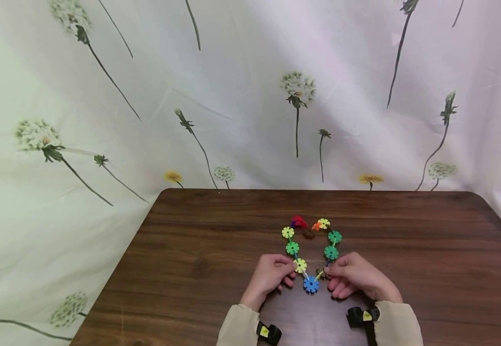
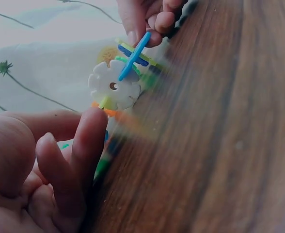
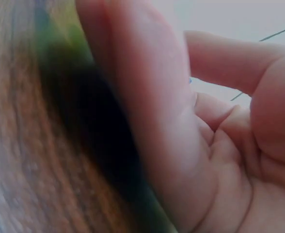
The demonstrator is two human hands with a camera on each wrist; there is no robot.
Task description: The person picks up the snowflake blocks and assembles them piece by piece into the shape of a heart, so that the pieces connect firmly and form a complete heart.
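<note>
In the head view, several notched plastic discs are joined into a heart-like ring on the table. A blue disc [image 1: 311,284] sits at the near point, and a red disc [image 1: 299,221] and an orange disc [image 1: 317,226] are at the far side. My left hand [image 1: 273,275] pinches a yellow disc [image 1: 300,265] on the ring's left. On the other side, my right hand [image 1: 358,276] pinches a brown disc [image 1: 322,274], partly covered by the fingers. The left wrist view shows a white disc [image 2: 114,87] beyond the left fingertips. In the right wrist view, the fingers hide the discs.
The brown wooden table [image 1: 181,269] extends on both sides of the ring. Behind it hangs a white cloth [image 1: 250,96] printed with dandelions. Black straps with small devices [image 1: 269,332] are on both wrists.
</note>
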